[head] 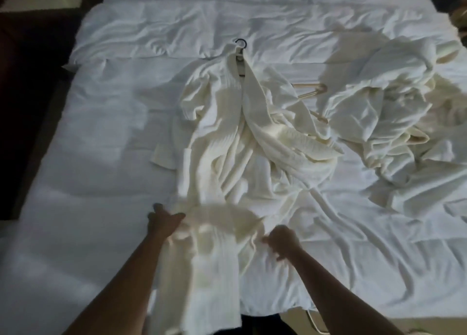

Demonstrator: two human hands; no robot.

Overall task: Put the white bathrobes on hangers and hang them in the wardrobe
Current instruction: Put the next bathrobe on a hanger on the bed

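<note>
Bed (101,137): wide, covered in smooth white sheeting with soft creases; everything below lies on it.
Left hand (164,221): at the near edge of the bed, fingers curled into the hem of the ribbed robe, gripping a bunched fold.
Ribbed robe (242,145): cream, thick, ridged weave, spread lengthwise down the bed's middle, collar toward the headboard, lower end lifted and blurred.
Dark hook (241,44): curved hanger hook poking out of that collar.
Right hand (281,241): just right of the hem, fingers curled, pinching the robe's edge.
Wooden hanger (312,92): pale, slim, angular, partly buried between the robes.
Second robe (394,122): crumpled heap on the bed's right side.
</note>
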